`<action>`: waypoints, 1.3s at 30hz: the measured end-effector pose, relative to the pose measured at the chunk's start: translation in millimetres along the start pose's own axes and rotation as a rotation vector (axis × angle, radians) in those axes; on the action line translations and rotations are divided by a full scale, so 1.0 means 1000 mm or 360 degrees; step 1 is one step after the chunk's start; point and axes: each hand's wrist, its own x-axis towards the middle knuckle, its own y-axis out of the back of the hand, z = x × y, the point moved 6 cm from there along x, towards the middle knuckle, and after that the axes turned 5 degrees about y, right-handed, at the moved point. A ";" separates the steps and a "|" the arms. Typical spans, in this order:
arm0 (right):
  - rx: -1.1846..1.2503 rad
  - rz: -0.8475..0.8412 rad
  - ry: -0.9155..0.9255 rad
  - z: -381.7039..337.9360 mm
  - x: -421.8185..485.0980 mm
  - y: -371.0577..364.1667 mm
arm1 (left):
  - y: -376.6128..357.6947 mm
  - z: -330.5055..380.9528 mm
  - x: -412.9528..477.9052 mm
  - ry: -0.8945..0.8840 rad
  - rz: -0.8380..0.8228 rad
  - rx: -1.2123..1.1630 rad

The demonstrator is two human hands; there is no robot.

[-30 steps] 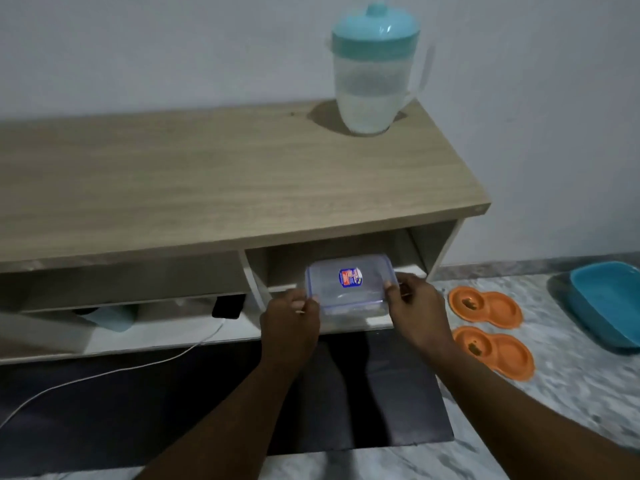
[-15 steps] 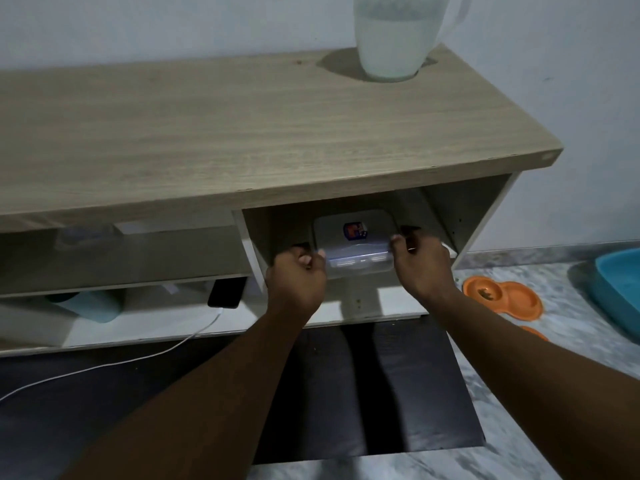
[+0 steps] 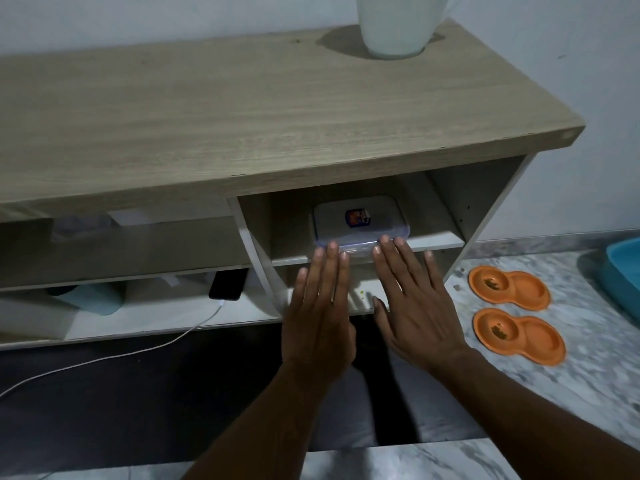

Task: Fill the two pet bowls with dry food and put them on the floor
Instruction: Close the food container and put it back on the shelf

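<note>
Fingers (image 3: 333,261) out straight on both sides, folks, nothing gripped! Left hand (image 3: 318,317) and right hand (image 3: 415,306) lie flat, palms down, side by side, with their tips up against the front edge of the food container (image 3: 360,220).

Biggest thing around them is the wooden cabinet (image 3: 242,116), its top spreading above and beyond the fingertips. Under the wrists runs a dark mat (image 3: 138,403), and marble floor (image 3: 595,382) opens up to the right of the right hand. Up past the fingertips, at the back of the cabinet top, stands a pale pitcher (image 3: 394,29), its upper part cut off. Far right of the fingers, a blue tub (image 3: 623,275) peeks in at the edge.

Between tub and right hand, on the floor: the farther pet bowl (image 3: 526,289) and the nearer pet bowl (image 3: 540,341), orange double dishes, each with a little dry food in one cup.

The container, lid on with a sticker, rests on the upper shelf of the right cubby. Left of the left hand, a dark phone (image 3: 227,285) lies on the lower shelf, with a white cable (image 3: 138,351) trailing away.
</note>
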 end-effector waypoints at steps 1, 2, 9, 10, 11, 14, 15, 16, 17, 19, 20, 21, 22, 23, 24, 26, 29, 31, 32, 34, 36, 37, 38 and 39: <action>-0.0007 -0.0015 -0.0003 0.001 0.003 -0.001 | -0.002 -0.001 0.003 0.0012 -0.0018 0.0016; -0.0014 -0.0029 -0.0004 0.002 0.006 -0.003 | -0.002 -0.002 0.006 0.0025 -0.0033 0.0020; -0.0040 -0.0092 -0.0006 0.008 0.021 -0.010 | -0.002 -0.006 0.025 0.0062 -0.0072 0.0005; -0.0039 -0.0103 -0.0005 0.009 0.023 -0.011 | -0.003 -0.006 0.026 0.0059 -0.0075 0.0009; -0.0033 -0.0111 -0.0003 0.010 0.024 -0.012 | -0.002 -0.005 0.026 0.0055 -0.0077 0.0014; -0.0010 -0.0115 0.0014 0.012 0.024 -0.008 | 0.001 -0.004 0.026 0.0054 -0.0099 0.0034; -0.0004 -0.0115 0.0025 0.012 0.023 -0.004 | 0.005 -0.003 0.024 0.0049 -0.0105 0.0040; 0.0005 -0.0113 0.0038 0.011 0.021 0.002 | 0.009 -0.001 0.022 0.0037 -0.0111 0.0043; 0.0021 -0.0110 0.0051 0.010 0.019 0.009 | 0.016 0.001 0.020 0.0020 -0.0129 0.0048; 0.0094 -0.0097 0.0065 0.005 0.014 0.031 | 0.034 0.007 0.013 -0.0033 -0.0187 0.0066; 0.0141 -0.0085 0.0065 0.003 0.011 0.046 | 0.047 0.012 0.010 -0.0064 -0.0216 0.0078; 0.0188 -0.0076 0.0063 0.001 0.009 0.064 | 0.063 0.016 0.007 -0.0087 -0.0235 0.0089; 0.0229 -0.0075 0.0065 -0.001 0.008 0.084 | 0.081 0.021 0.005 -0.0100 -0.0254 0.0093; 0.0265 -0.0074 0.0066 -0.003 0.007 0.106 | 0.102 0.025 0.002 -0.0103 -0.0271 0.0094; 0.0294 -0.0067 0.0069 -0.005 0.007 0.130 | 0.124 0.030 0.000 -0.0101 -0.0284 0.0087; 0.0343 -0.0059 0.0062 -0.009 0.009 0.179 | 0.172 0.041 -0.003 -0.0108 -0.0314 0.0038; 0.0405 -0.0077 0.0035 -0.015 0.015 0.259 | 0.246 0.060 -0.005 -0.0103 -0.0443 0.0002; 0.0441 -0.0127 0.0001 -0.018 0.019 0.309 | 0.291 0.073 -0.005 -0.0085 -0.0487 -0.0026; 0.0476 -0.0173 -0.0045 -0.017 0.021 0.332 | 0.311 0.079 -0.004 -0.0071 -0.0481 -0.0066; 0.0536 -0.0255 -0.0161 -0.014 0.024 0.369 | 0.345 0.090 -0.001 0.0007 -0.0514 -0.0169; 0.0577 -0.0343 -0.0252 -0.009 0.027 0.399 | 0.371 0.099 0.003 0.0094 -0.0623 -0.0248; 0.0608 -0.0373 -0.0289 -0.006 0.028 0.412 | 0.382 0.104 0.006 0.0125 -0.0667 -0.0257; 0.0639 -0.0394 -0.0323 -0.002 0.028 0.424 | 0.392 0.108 0.009 0.0150 -0.0699 -0.0255; 0.0666 -0.0406 -0.0357 0.002 0.028 0.434 | 0.401 0.113 0.013 0.0169 -0.0716 -0.0251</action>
